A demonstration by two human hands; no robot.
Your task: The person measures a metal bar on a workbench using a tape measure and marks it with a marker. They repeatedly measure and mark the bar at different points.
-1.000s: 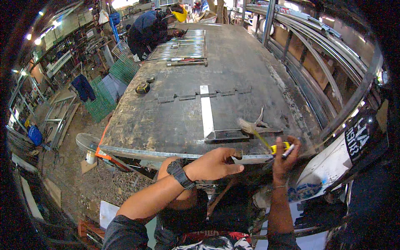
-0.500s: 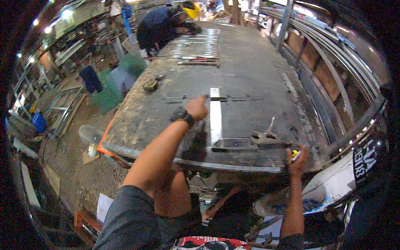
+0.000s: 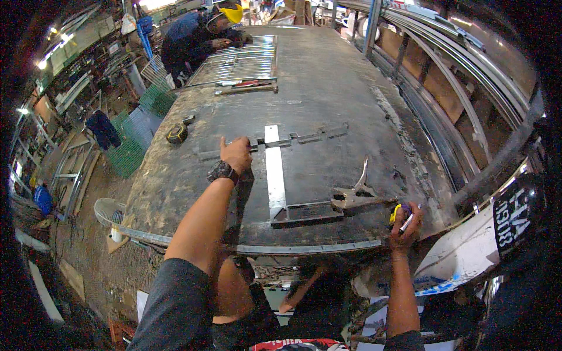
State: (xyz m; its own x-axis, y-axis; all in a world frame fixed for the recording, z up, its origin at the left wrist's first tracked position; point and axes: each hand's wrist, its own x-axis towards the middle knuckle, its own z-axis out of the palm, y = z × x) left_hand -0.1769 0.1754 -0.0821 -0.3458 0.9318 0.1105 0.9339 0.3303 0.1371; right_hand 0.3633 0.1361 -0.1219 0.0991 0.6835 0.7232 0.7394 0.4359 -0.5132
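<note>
**Steel strip, held flat and steady**

Steel is the thing here: a pale flat strip [image 3: 274,169] lies along the dark metal counter [image 3: 328,76], running from a row of short metal pieces [image 3: 275,142] at its far end down to a small frame piece [image 3: 307,213] near the front edge. The left hand [image 3: 236,153] is stretched far out, fingers bent down and pressing on the row of pieces just beside the top of the strip. It presses; it does not grip. The right hand [image 3: 405,221] sits at the counter's front edge, closed around a pen-like marker [image 3: 407,222] and something small and yellow; I can't tell what that is.

To do this well, I think the left hand should push straight down, so nothing slides sideways. The strip should sit square against the cross row before any mark is made. That reach is long, so leaning in closer would help keep the arm from shaking.

A clamp-like tool [image 3: 357,196] lies just right of the frame piece. A tape measure [image 3: 177,133] rests off to the left. Another person [image 3: 196,38] works at the far end.
</note>
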